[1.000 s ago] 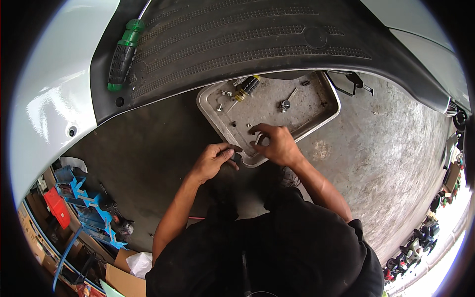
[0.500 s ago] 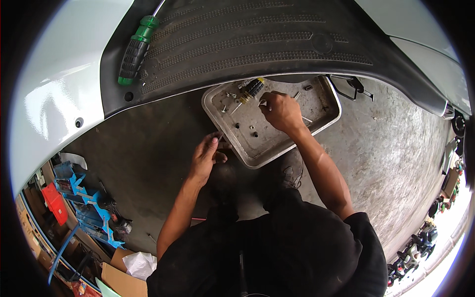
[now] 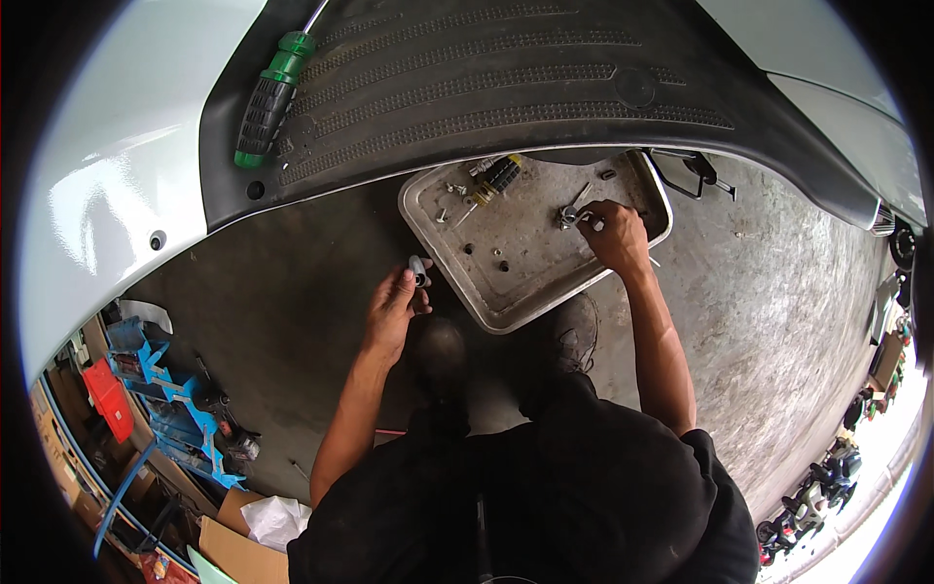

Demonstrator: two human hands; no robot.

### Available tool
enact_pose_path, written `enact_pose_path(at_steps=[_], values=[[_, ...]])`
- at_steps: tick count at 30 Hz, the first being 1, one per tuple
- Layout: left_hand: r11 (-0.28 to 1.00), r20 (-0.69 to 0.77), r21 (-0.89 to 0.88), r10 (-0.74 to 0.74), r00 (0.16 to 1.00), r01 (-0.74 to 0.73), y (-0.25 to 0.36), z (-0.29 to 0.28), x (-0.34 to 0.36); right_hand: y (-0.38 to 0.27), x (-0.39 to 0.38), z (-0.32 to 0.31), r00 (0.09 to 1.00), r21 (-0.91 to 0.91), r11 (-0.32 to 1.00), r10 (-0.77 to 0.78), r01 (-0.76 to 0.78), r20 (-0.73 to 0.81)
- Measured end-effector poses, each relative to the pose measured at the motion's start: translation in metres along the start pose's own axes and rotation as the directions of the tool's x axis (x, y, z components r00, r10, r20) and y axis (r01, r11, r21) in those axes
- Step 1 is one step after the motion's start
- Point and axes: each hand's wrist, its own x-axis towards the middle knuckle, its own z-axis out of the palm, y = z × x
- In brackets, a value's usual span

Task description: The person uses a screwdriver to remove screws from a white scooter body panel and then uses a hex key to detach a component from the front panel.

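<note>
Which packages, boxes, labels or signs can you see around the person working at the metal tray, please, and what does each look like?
Cardboard box: lower left on the floor, brown, open flaps.
White crumpled bag or wrapping: beside that box, soft and shapeless.
Red flat container: far left among blue racks, rectangular; any label too small to tell.
No signs or screens in view.

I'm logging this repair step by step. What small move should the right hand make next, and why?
Probably close the right hand on the metal part and lift it from the tray: its fingertips already rest on it, while the left hand holds a small part beside the tray.
</note>
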Motion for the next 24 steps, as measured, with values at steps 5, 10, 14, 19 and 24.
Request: enact_pose_path(at_steps=[5,10,14,19,24], values=[[0.999,0.078,0.020,-0.037,0.996,0.036,-0.005,0.009,0.002,-0.004,-0.010,0.029,0.995,-0.115,0.992,0.058,-0.048,0.084],[1.000,0.070,0.017,-0.028,0.997,0.027,-0.004,0.006,0.002,-0.019,-0.011,0.030,0.990,-0.146,0.982,0.131,-0.123,0.043],[0.999,0.096,-0.037,-0.024,0.995,0.027,-0.003,0.010,0.003,-0.055,-0.027,0.015,0.975,0.294,0.952,-0.136,0.080,0.175],[0.998,0.094,-0.052,0.040,0.995,-0.035,-0.009,0.022,0.004,-0.111,-0.053,0.023,0.872,0.619,0.767,-0.409,0.168,0.270],[0.984,0.059,0.138,0.108,0.992,-0.115,-0.010,0.026,0.003,-0.129,-0.054,0.038,0.896,0.509,0.835,-0.372,0.208,0.244]])
